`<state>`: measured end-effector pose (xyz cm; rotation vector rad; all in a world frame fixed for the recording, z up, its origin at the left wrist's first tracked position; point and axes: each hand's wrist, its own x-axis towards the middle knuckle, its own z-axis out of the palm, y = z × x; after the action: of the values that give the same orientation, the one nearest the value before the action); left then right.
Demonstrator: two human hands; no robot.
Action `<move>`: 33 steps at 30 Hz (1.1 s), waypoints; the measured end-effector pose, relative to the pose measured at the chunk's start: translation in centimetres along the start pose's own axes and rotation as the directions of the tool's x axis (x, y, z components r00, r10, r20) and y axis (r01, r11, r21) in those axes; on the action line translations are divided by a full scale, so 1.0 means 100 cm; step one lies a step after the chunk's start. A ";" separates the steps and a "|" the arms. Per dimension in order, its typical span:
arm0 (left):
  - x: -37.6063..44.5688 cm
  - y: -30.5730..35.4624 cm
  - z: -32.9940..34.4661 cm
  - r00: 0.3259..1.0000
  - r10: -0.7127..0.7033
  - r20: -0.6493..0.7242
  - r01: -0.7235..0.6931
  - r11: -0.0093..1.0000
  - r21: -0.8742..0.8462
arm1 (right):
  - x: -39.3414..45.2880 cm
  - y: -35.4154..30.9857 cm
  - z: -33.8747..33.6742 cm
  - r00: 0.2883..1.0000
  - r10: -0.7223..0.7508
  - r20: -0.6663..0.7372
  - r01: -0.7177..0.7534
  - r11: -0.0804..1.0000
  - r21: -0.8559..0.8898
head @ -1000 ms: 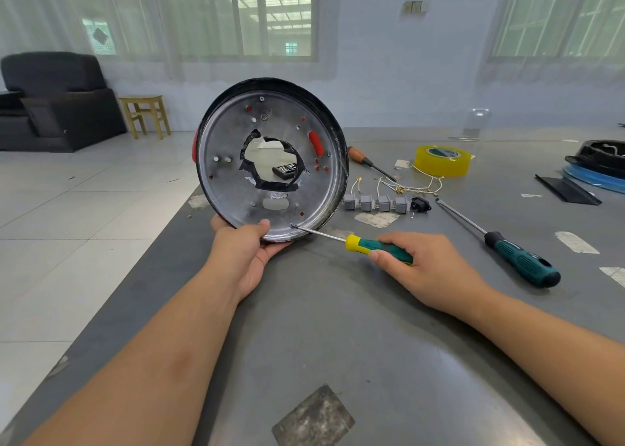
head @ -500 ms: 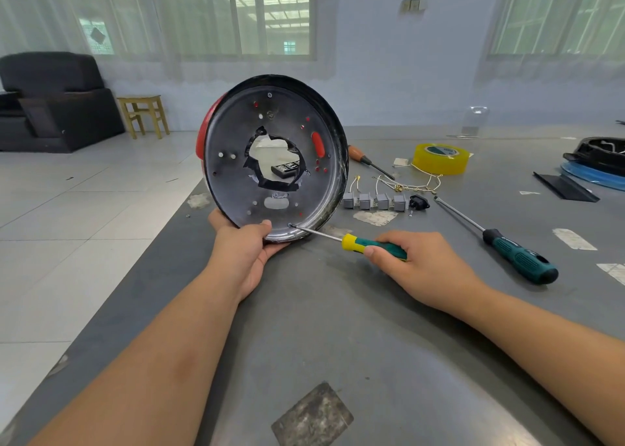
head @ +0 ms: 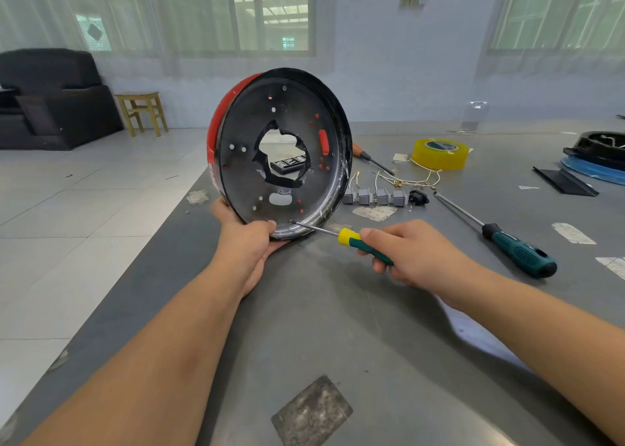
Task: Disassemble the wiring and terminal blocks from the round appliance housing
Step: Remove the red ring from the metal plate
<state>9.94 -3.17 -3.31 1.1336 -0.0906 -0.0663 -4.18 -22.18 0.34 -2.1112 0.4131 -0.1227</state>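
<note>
Grey terminal blocks [head: 373, 196] and wires [head: 411, 181] already lie loose on tabletop [head: 338, 327]. Left hand [head: 247, 242] grips upright housing [head: 280, 151] rim; right hand [head: 416, 254] clamps screwdriver [head: 341, 236], tip at a bottom hole, probably a last screw.

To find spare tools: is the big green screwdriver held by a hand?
No, the big green screwdriver lies alone on the table.

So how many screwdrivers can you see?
3. A small yellow-and-green one is in the right hand, a big green one lies on the table at right, and an orange-handled one peeks from behind the round housing.
</note>
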 end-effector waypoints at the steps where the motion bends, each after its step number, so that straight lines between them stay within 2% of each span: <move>1: 0.000 0.000 0.000 1.000 0.002 -0.003 -0.002 1.000 0.000 | -0.002 0.000 0.001 0.993 -0.110 -0.045 0.098 0.973 -0.211; 2: -0.001 0.000 0.000 1.000 0.006 -0.003 -0.006 1.000 0.004 | -0.004 0.002 0.003 0.968 -0.245 -0.058 0.195 0.877 -0.438; 3: -0.001 0.000 0.001 1.000 0.008 -0.006 -0.008 1.000 0.008 | -0.006 0.006 0.004 0.915 -0.401 -0.036 0.284 0.706 -0.649; 4: -0.001 0.000 0.001 1.000 0.005 -0.011 -0.005 1.000 0.010 | -0.008 0.010 0.004 0.826 -0.563 0.013 0.347 0.491 -0.799; 5: -0.001 0.000 0.001 1.000 -0.002 -0.018 0.002 1.000 0.009 | -0.007 0.011 0.002 0.723 -0.686 0.078 0.370 0.289 -0.883; 6: -0.001 0.001 0.001 1.000 -0.008 -0.023 0.009 1.000 0.008 | -0.006 0.011 -0.001 0.613 -0.782 0.113 0.365 0.154 -0.918; 7: -0.002 0.001 0.002 1.000 -0.011 -0.024 0.012 1.000 0.012 | -0.003 0.011 -0.003 0.508 -0.853 0.120 0.364 0.086 -0.928; 8: -0.003 0.001 0.002 1.000 -0.010 -0.024 0.010 1.000 0.022 | -0.001 0.011 -0.004 0.436 -0.893 0.112 0.379 0.070 -0.923; 9: -0.003 0.001 0.003 1.000 -0.004 -0.026 0.005 0.999 0.031 | 0.001 0.013 -0.004 0.416 -0.905 0.087 0.417 0.105 -0.903; 10: -0.004 0.001 0.003 1.000 0.001 -0.032 0.000 0.999 0.034 | 0.001 0.014 -0.002 0.449 -0.892 0.048 0.469 0.190 -0.863; 11: -0.004 0.001 0.003 0.999 0.003 -0.036 -0.002 1.000 0.027 | -0.001 0.015 0.001 0.512 -0.859 -0.005 0.516 0.312 -0.798; 13: -0.003 0.002 0.002 0.999 -0.001 -0.046 0.001 1.000 -0.004 | -0.003 0.017 0.007 0.672 -0.721 -0.168 0.527 0.625 -0.575; 14: -0.003 0.002 0.002 0.999 -0.002 -0.052 0.001 1.000 -0.014 | -0.002 0.016 0.009 0.753 -0.608 -0.253 0.496 0.776 -0.389; 15: -0.003 0.002 0.001 0.998 0.002 -0.056 -0.003 1.000 -0.016 | 0.001 0.013 0.010 0.823 -0.472 -0.317 0.446 0.882 -0.154; 16: -0.003 0.001 0.001 0.998 0.010 -0.056 -0.010 1.000 -0.014 | 0.003 0.010 0.011 0.883 -0.329 -0.334 0.386 0.915 0.120; 17: -0.003 0.001 0.001 0.998 0.018 -0.054 -0.018 1.000 -0.011 | 0.005 0.007 0.012 0.930 -0.212 -0.300 0.321 0.865 0.385; 18: -0.003 0.000 0.001 0.998 0.023 -0.051 -0.023 1.000 -0.005 | 0.006 0.007 0.013 0.961 -0.132 -0.242 0.252 0.775 0.579; 19: -0.003 0.000 0.001 0.998 0.025 -0.050 -0.025 1.000 0.004 | 0.008 0.007 0.014 0.976 -0.092 -0.199 0.206 0.697 0.687; 21: -0.002 0.000 0.000 0.998 0.027 -0.053 -0.025 0.999 0.023 | 0.009 0.011 0.016 0.983 -0.070 -0.173 0.179 0.612 0.770; 22: -0.002 0.000 0.000 0.998 0.026 -0.054 -0.025 0.999 0.028 | 0.009 0.012 0.016 0.982 -0.062 -0.178 0.179 0.611 0.771; 23: -0.002 0.000 0.000 0.998 0.026 -0.054 -0.024 0.999 0.031 | 0.008 0.012 0.016 0.979 -0.059 -0.197 0.187 0.655 0.732; 24: -0.002 0.000 0.000 0.998 0.026 -0.053 -0.024 0.999 0.032 | 0.007 0.012 0.016 0.971 -0.077 -0.224 0.205 0.749 0.630; 26: -0.003 0.000 0.000 0.998 0.026 -0.050 -0.025 0.999 0.027 | 0.005 0.015 0.012 0.953 -0.165 -0.255 0.225 0.947 0.230; 27: -0.003 0.001 0.001 0.998 0.023 -0.052 -0.022 1.000 0.022 | 0.005 0.017 0.010 0.937 -0.209 -0.278 0.221 0.975 0.013; 28: -0.003 0.001 0.001 0.998 0.017 -0.056 -0.016 1.000 0.017 | 0.006 0.020 0.007 0.918 -0.250 -0.309 0.208 0.965 -0.163; 30: -0.003 0.002 0.001 0.998 0.008 -0.056 -0.007 1.000 0.012 | 0.010 0.026 0.001 0.873 -0.347 -0.344 0.212 0.903 -0.373; 33: -0.005 0.003 0.002 0.999 0.009 -0.041 -0.008 0.999 0.037 | 0.014 0.027 -0.013 0.731 -0.628 -0.266 0.447 0.736 -0.508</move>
<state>9.45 -3.16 -3.00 1.1704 -0.0602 -0.0340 -3.83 -25.07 -1.33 -2.5782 0.0271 -0.9425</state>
